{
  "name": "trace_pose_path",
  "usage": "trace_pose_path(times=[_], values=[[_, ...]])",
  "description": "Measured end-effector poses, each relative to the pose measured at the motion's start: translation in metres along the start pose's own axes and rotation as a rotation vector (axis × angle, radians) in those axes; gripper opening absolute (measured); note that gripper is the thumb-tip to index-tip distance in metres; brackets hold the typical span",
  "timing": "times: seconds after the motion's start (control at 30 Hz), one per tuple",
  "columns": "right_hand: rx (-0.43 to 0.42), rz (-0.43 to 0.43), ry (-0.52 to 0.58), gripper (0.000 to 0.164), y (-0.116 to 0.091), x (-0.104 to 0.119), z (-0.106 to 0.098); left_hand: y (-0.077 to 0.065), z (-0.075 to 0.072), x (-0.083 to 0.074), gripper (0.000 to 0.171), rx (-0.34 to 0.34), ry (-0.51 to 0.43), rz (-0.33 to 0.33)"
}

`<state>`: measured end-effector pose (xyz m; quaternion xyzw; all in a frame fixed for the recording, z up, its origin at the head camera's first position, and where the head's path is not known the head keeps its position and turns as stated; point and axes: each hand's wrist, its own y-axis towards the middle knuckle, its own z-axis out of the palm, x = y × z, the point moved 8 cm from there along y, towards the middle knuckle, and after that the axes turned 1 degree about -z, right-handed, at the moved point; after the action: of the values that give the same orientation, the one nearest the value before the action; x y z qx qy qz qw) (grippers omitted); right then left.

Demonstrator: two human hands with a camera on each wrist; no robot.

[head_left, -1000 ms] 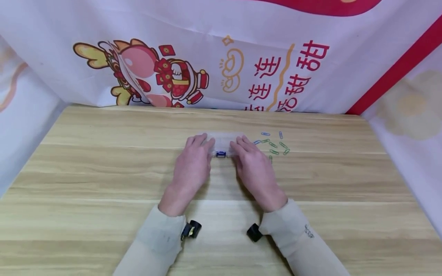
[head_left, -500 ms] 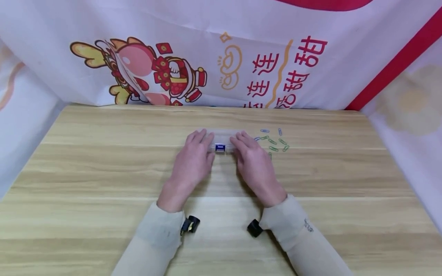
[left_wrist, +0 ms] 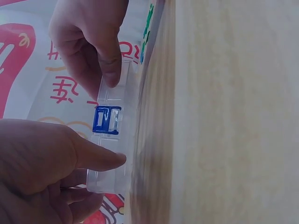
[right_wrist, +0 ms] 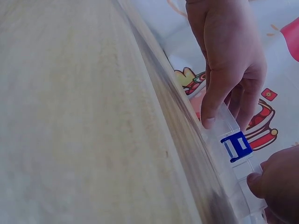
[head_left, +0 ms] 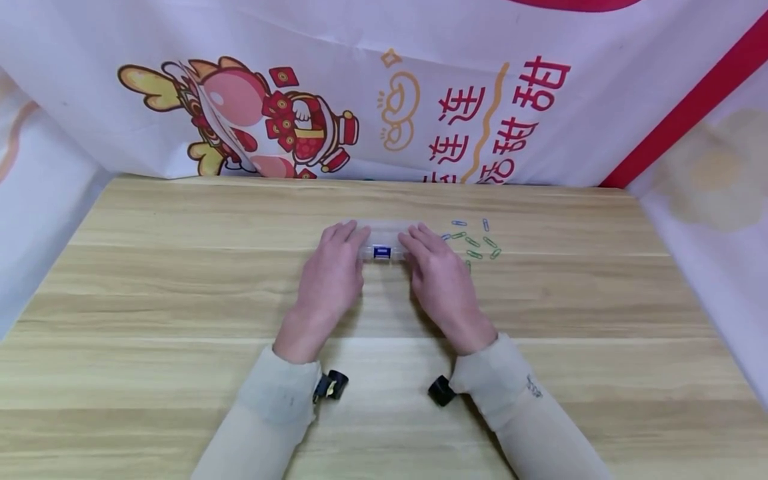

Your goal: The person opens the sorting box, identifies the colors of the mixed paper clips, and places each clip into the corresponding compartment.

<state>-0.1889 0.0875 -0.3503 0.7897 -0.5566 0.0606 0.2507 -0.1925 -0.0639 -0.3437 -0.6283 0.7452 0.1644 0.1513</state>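
Note:
A clear plastic box (head_left: 384,233) with a blue latch (head_left: 382,253) on its near side sits towards the back of the wooden table. My left hand (head_left: 330,283) grips its left end, and my right hand (head_left: 443,283) grips the right end. In the left wrist view, my left thumb (left_wrist: 105,158) presses the box's front face while the other fingers go behind it. The right wrist view shows the right thumb (right_wrist: 256,184) on the front too, beside the latch. Box dividers show faintly through the plastic; whether anything lies inside I cannot tell.
Several green paper clips (head_left: 474,255) and a few blue paper clips (head_left: 459,223) lie scattered just right of my right hand. Behind the table's back edge hangs a white printed cloth (head_left: 384,120). The wooden table (head_left: 384,413) stretches to both sides.
The scene has slid slightly upward in the head view. Both hands stay on the box's ends, and the box has shifted at most slightly away from me. The paper clips lie as before.

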Motion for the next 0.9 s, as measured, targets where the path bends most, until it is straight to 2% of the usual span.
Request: trace_pose_path(times=[0.43,0.9], values=[[0.019,0.01,-0.002,0.038,-0.0006,-0.0005,0.0001,0.0029,0.0002,-0.0005,0.054,-0.035,0.029,-0.008],[-0.028,-0.03,0.014,0.037,0.0014,0.0017,-0.0049,0.004,-0.003,-0.0025,0.052,-0.027,0.042,-0.013]])
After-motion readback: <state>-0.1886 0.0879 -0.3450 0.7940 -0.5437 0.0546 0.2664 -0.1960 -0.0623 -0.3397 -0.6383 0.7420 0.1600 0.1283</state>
